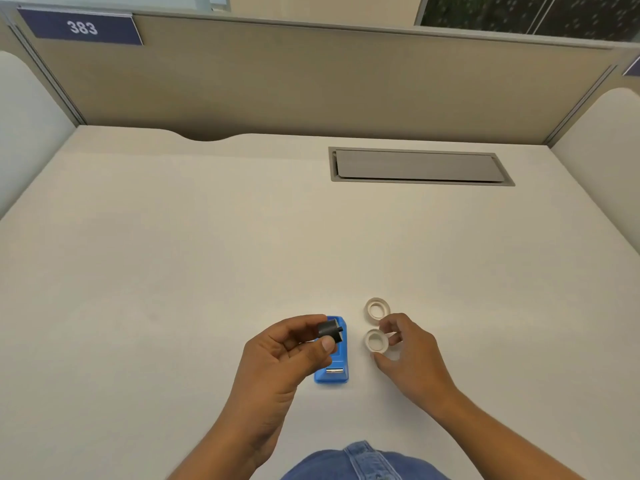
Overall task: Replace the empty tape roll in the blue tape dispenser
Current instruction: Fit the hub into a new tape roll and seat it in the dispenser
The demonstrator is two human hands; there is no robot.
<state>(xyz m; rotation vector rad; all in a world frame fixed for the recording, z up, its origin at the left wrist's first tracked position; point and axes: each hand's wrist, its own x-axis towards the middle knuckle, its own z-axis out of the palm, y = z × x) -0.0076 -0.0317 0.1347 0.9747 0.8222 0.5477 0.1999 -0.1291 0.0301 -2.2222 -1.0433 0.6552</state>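
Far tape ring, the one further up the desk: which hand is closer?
Right. The right hand sits just below the far tape ring, fingers on the near tape ring. The left hand is across the blue dispenser, pinching the black spindle.

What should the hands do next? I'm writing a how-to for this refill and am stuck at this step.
Probably slide the near tape roll, pinched in the right hand, onto the black spindle held by the left hand. The spindle is out of the blue dispenser and bare; the other roll lies untouched on the desk.
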